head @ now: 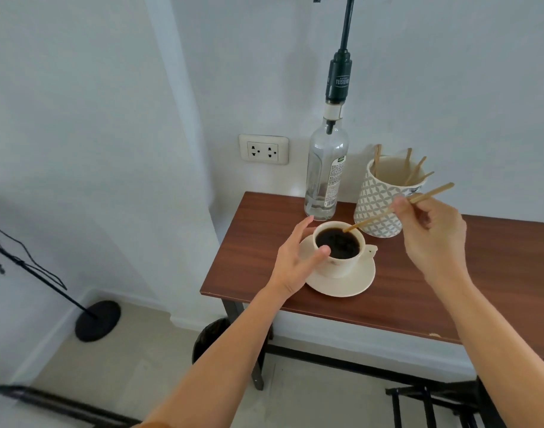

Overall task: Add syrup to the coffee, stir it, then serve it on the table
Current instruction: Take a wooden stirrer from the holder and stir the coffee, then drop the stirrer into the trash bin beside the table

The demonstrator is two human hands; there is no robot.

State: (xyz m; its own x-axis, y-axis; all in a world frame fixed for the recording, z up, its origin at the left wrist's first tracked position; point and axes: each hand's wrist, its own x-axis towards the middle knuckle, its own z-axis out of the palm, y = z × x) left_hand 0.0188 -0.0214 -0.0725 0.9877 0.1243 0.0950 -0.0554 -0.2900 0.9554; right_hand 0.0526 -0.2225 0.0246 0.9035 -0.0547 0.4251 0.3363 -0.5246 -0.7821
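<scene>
Your right hand (431, 233) pinches 1 wooden stirrer (397, 208), its tip dipped in the coffee cup (338, 247). The cup sits on its saucer (354, 282) on the worktop (450, 288). Your left hand (295, 257) fingers lie released against the cup's side.

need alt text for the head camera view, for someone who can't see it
A person's right hand dips a wooden stir stick into a cup of black coffee on a saucer, while the left hand steadies the cup. Behind them on the wooden table stand a syrup pump bottle and a patterned cup of stir sticks.
</scene>
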